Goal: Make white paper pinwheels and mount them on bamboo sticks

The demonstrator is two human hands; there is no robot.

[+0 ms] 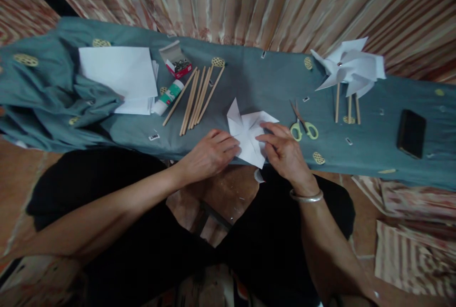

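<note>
Pressing cut paper [249, 137] flat betw. both hands: left hand [210, 153], right hand [285, 151] fingers extended, no closed grip.

Looks like somebody's home craft corner: a low bench under a rumpled teal cloth [270, 84], striped pink-beige curtain [249, 3] at 12 o'clock, patterned woven rug [413, 231] on the floor at 4 o'clock.

Matt white cut paper square [249, 137] lies on soft, creased teal cloth table cover [270, 84]. At its ten o'clock, smooth pale wooden sticks [194, 96]; at three o'clock, scissors with glossy yellow-green plastic handles [303, 125] (blades dull metal). A shiny metal bangle [306, 197] rings one wrist. Far right, glossy black phone [411, 133].
</note>
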